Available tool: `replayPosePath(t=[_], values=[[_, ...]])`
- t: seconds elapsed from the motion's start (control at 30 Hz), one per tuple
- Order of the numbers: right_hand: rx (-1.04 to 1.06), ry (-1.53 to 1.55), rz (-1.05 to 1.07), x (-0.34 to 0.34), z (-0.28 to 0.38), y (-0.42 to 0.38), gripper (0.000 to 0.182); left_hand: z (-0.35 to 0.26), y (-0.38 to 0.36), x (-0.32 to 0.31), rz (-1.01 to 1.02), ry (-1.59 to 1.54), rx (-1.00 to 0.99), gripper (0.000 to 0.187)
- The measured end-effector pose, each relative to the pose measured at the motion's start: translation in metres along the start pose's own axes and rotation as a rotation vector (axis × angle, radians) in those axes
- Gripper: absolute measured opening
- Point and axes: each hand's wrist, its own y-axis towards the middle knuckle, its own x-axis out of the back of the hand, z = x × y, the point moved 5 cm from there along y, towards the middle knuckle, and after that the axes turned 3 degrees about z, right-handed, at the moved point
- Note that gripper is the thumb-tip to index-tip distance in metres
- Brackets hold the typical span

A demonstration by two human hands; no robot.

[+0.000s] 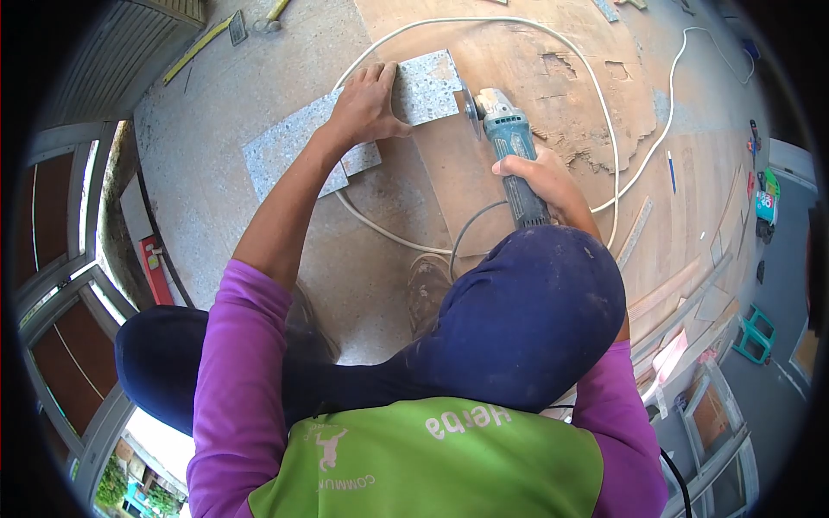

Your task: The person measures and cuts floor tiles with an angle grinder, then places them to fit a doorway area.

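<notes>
A speckled grey-white tile (427, 91) lies on the floor, partly over other pieces of the same speckled material. My left hand (367, 108) presses on it, thumb spread from the fingers, which rest over its far edge. Beyond the tile's right end, my right hand (540, 177) is wrapped round the body of a teal and black angle grinder (509, 138). The grinder's disc (471, 108) stands on edge at the tile's right edge; whether they touch is hard to tell. A dark cord runs from the grinder's rear near my knee.
A white cable (596, 78) loops over the floor and a worn wooden board (570, 112) around the tile. A blue pencil (672, 173) lies to the right. A yellow level (199, 47) and a hammer (269, 24) lie at the far left.
</notes>
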Motion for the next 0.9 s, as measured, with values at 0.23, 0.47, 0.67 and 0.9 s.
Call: replayPosePath(t=[0.23, 0.47, 0.67, 0.9], values=[[-0.013, 0.032, -0.004, -0.0014, 0.0053, -0.0038, 0.043, -0.0020, 0.0000, 0.0008, 0.008, 0.005, 0.005, 0.123], [0.015, 0.041, -0.007, -0.0019, 0.0040, -0.0008, 0.042, -0.0042, -0.0011, -0.0009, -0.011, 0.019, -0.013, 0.123], [0.006, 0.040, -0.007, -0.0013, 0.0084, -0.0035, 0.042, -0.0049, -0.0018, -0.0030, -0.011, 0.009, -0.010, 0.123], [0.003, 0.053, 0.003, -0.0007, 0.0021, 0.0000, 0.042, -0.0087, -0.0025, -0.0020, -0.012, 0.018, -0.004, 0.120]])
